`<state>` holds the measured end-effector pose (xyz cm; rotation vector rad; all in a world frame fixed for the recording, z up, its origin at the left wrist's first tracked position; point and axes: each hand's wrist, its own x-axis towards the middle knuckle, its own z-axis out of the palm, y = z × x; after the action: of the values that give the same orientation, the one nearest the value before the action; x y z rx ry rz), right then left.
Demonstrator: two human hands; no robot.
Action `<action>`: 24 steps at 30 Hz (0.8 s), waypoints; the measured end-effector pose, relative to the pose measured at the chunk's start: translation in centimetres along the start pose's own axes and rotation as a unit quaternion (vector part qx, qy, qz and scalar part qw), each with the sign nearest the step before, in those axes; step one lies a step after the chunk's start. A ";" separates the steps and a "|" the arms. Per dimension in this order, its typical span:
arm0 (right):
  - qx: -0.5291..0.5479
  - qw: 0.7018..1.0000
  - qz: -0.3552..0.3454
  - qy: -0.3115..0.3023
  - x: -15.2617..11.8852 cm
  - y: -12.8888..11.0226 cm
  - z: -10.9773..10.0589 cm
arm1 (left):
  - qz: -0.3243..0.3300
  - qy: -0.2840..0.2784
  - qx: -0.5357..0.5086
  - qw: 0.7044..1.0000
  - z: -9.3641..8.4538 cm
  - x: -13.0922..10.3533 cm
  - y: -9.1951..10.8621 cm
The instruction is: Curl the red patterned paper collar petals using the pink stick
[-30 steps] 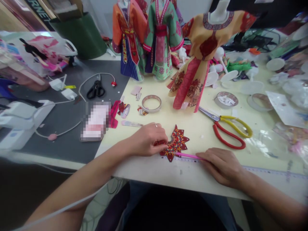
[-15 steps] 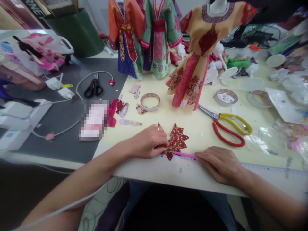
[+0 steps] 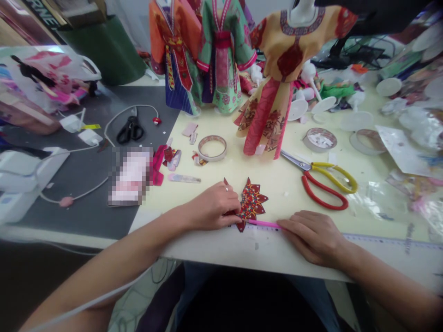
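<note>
My left hand (image 3: 219, 207), a ring on one finger, is closed with its fingertips on a dark red, star-edged patterned piece (image 3: 253, 203). That piece lies near the table's front edge, partly hidden by the fingers. A thin bright pink strip (image 3: 263, 224) runs from the piece's lower edge to my right hand (image 3: 311, 235). The right fingers are pressed together at the strip's other end, low against the table. Beneath the strip lies a clear ruler (image 3: 367, 240), extending to the right under the right hand.
Scissors (image 3: 320, 182) with red and yellow handles lie beyond my right hand. A tape roll (image 3: 212, 148), fabric scraps (image 3: 169, 157) and a phone (image 3: 130, 177) are farther left. Dressed doll figures (image 3: 221, 60) stand at the back. Black scissors (image 3: 130, 130) rest on the grey mat (image 3: 86, 184).
The whole view has shifted slightly, so things appear a little farther left. Both hands keep nearly the same places on the patterned piece and the pink strip.
</note>
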<state>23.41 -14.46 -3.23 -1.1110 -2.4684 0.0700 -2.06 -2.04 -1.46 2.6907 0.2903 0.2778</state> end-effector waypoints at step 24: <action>0.011 1.000 -0.006 0.029 0.0 -0.1 -0.3 | -0.037 -0.033 -0.038 0.998 -0.2 0.5 0.2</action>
<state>23.52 -14.56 -2.97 -1.0747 -2.4167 0.0604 -1.62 -1.98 -1.14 2.6026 0.3508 0.1751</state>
